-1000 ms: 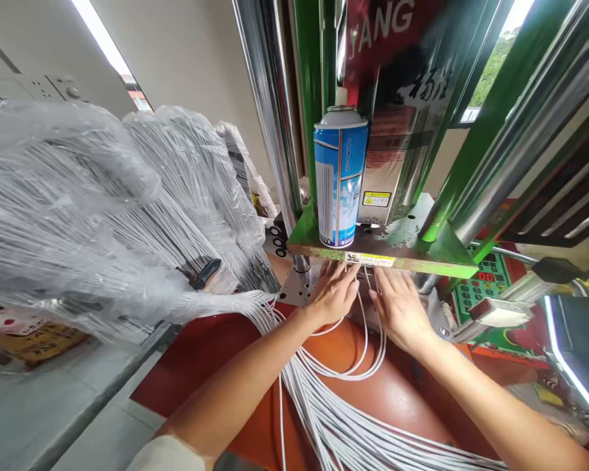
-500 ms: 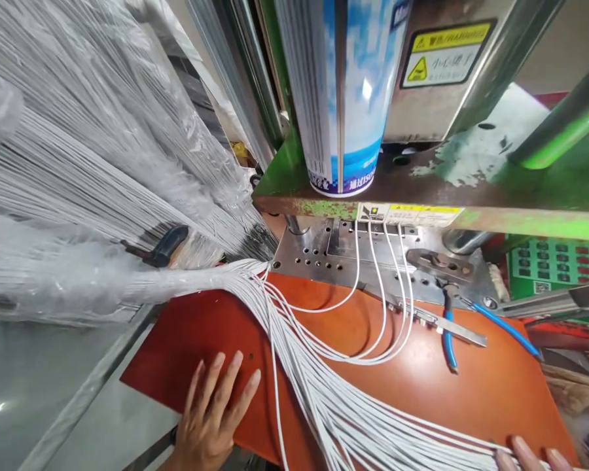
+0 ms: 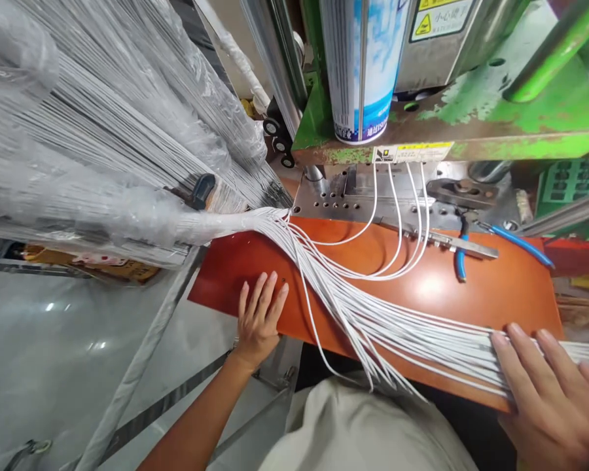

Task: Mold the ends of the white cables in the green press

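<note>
My left hand (image 3: 262, 314) lies flat with fingers spread on the front left part of an orange-brown board (image 3: 226, 261). My right hand (image 3: 550, 386) rests on the bundle of thin white cables (image 3: 402, 320) at the right, fingers stretched out over it; its thumb is hidden. The bundle fans across the board from a plastic-wrapped length (image 3: 201, 226) on the left. Several cables (image 3: 399, 222) curve up from it into the metal mould plate (image 3: 334, 199) under the green press. A few loose ends hang over the board's front edge.
Blue-handled pliers (image 3: 461, 258) and a slim metal bar (image 3: 464, 245) lie at the board's back right. A spray can (image 3: 360, 85) stands on the green press ledge (image 3: 510, 140). Plastic-wrapped cable bundles (image 3: 103, 131) fill the left side. A metal clamp-like piece (image 3: 464, 191) sits on the plate.
The view has tipped downward, so the scene sits higher and my lap shows. More of my right hand is visible on the cables. My left hand stays on the board.
</note>
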Demonstrator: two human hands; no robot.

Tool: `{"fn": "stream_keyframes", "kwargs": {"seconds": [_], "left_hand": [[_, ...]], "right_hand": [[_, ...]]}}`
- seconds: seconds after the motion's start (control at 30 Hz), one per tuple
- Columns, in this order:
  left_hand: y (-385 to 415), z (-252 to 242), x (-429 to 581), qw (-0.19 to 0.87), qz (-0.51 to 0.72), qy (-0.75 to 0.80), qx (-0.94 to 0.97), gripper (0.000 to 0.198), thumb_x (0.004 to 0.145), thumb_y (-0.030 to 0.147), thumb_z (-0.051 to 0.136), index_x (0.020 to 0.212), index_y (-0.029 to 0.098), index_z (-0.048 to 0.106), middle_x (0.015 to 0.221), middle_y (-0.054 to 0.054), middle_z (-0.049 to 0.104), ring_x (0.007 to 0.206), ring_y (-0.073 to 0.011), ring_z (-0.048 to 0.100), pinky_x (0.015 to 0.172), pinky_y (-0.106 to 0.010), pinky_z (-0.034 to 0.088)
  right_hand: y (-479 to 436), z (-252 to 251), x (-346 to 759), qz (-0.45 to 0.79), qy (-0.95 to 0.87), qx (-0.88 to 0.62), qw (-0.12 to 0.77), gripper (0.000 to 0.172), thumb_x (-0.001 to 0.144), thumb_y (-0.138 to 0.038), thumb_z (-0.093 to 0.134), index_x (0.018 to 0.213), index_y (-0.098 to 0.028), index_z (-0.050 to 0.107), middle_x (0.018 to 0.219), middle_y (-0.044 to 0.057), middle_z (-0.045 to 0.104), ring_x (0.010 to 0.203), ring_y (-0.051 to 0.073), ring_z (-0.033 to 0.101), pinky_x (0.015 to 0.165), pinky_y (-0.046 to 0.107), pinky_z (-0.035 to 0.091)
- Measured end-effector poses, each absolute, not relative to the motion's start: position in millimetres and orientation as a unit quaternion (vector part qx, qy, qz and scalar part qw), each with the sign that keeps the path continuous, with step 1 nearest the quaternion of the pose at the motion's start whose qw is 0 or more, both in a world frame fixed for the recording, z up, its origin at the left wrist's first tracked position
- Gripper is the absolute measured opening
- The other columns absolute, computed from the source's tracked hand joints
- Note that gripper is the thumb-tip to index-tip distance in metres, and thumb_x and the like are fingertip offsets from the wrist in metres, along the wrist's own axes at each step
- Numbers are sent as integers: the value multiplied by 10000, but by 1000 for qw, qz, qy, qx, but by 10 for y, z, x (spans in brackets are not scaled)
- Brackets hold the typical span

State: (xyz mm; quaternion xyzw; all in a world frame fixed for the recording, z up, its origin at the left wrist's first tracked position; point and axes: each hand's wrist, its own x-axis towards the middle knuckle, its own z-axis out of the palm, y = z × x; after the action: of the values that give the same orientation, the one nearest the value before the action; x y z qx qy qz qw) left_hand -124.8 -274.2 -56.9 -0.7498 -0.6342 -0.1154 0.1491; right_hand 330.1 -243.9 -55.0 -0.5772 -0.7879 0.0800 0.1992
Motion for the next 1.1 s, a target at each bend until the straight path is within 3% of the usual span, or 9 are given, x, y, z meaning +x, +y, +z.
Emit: {"fn": "stream_keyframes", "kwargs": {"seconds": [0.17,0.27,0.33,0.4,0.47,0.6,0.77,0.93,1.1], "left_hand": [[-2778,-499,-1121,140,-122,-647,-740,825,827,-3,495,1606,214,337,1651,-197,344,1569,-354,241,1241,-637,289],[-2809,-341,-895,135,-142,-587,-786,695,813,23,595,1477,207,504,1635,-206,369,1572,-390,223,1202,-636,357],[-2789,-200,-693,113,-159,-495,-847,379,861,96,657,1221,216,655,1546,-159,507,1524,-365,354,1192,-593,392],[-2689,-40,-483,53,-160,-416,-893,43,922,188,669,961,205,664,1337,-111,665,1340,-285,568,1134,-488,470],[-2479,142,-294,-17,-148,-396,-906,161,967,276,645,830,199,611,1029,-75,722,1033,-210,680,950,-373,552],[-1765,572,-22,-107,-82,-406,-904,206,896,356,754,903,205,614,891,-34,673,861,-197,664,778,-320,547],[-814,779,391,-156,-58,-278,-946,210,1010,230,561,1206,230,639,1228,-42,711,1145,-172,666,991,-312,531],[-364,317,473,82,-74,-259,-960,410,1062,347,451,1389,135,579,1529,-160,525,1416,-281,487,1243,-545,286],[-370,209,-452,89,-25,-354,-931,392,1063,434,438,1114,143,696,1049,-117,723,1132,-264,632,1224,-535,292]], "right_hand": [[-2470,-561,3386,85,-812,-549,178,782,927,-367,438,1646,-441,143,1649,46,333,1539,364,254,1188,672,190],[-2324,-503,3570,109,-848,-485,183,831,922,-566,519,1659,-349,202,1625,138,384,1512,457,286,1140,704,213],[-2140,-378,3587,139,-861,-452,187,925,863,-702,612,1637,-302,299,1570,179,462,1460,454,387,1132,643,299],[-1940,-192,3416,184,-863,-436,179,809,874,-719,632,1534,-284,463,1489,180,548,1358,389,523,1088,545,414],[-1786,6,3056,236,-862,-423,152,620,916,-715,586,1318,-245,616,1360,177,625,1217,345,614,987,491,494],[-1693,218,2209,292,-866,-403,50,664,812,-650,753,1228,-156,602,1172,172,667,1033,319,658,860,432,528],[-1510,137,2019,348,-854,-384,32,101,922,-145,534,916,-173,631,814,47,684,714,181,619,646,288,406],[-1153,-32,2272,684,-662,-287,109,400,973,-501,588,742,-175,585,679,-5,595,602,118,472,587,254,368],[-1140,-204,2272,773,-539,-302,143,506,896,-650,663,820,-150,666,785,64,693,697,169,616,672,288,461]]}}
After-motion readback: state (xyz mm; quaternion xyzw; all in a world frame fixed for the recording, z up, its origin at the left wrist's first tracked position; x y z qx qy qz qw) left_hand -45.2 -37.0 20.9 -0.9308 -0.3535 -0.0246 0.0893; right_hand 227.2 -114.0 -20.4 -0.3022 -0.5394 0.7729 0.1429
